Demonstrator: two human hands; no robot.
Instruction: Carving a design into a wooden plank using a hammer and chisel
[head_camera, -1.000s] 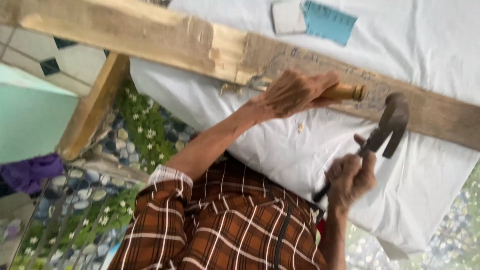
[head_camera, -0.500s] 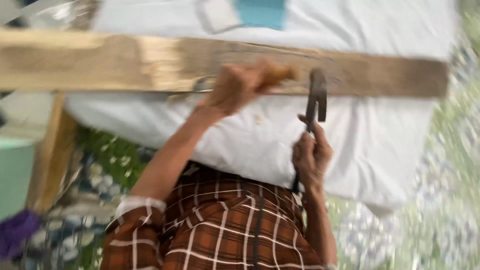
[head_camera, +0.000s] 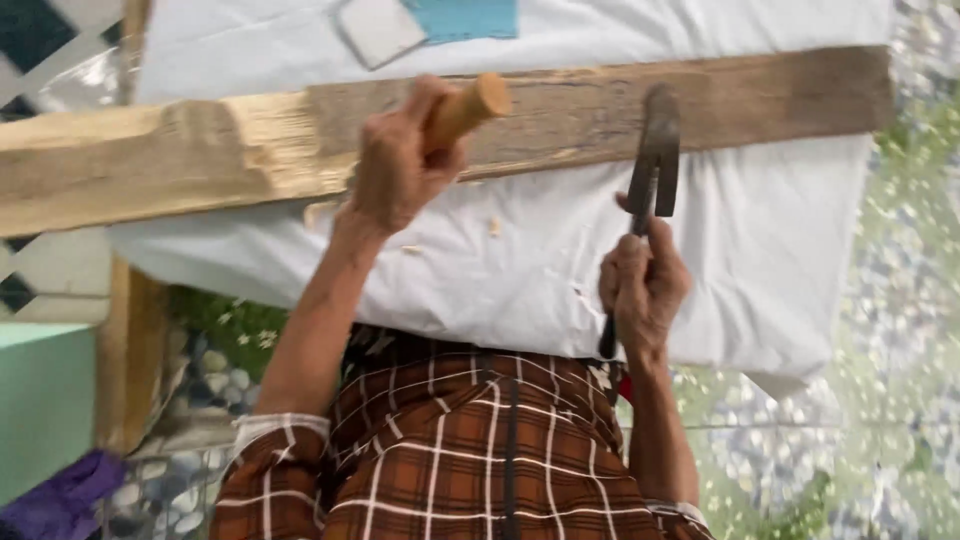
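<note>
My left hand (head_camera: 395, 170) is wrapped tight around a round wooden handle (head_camera: 468, 108). The handle sits against a long wooden plank (head_camera: 200, 160). I cannot see the tool's tip. My right hand (head_camera: 643, 285) is closed around a dark metal hammer (head_camera: 655, 160), and its clawed head points up, in front of the plank. The plank lies across a surface covered in white cloth (head_camera: 780, 240). Small wood chips (head_camera: 493, 227) lie on the cloth.
</note>
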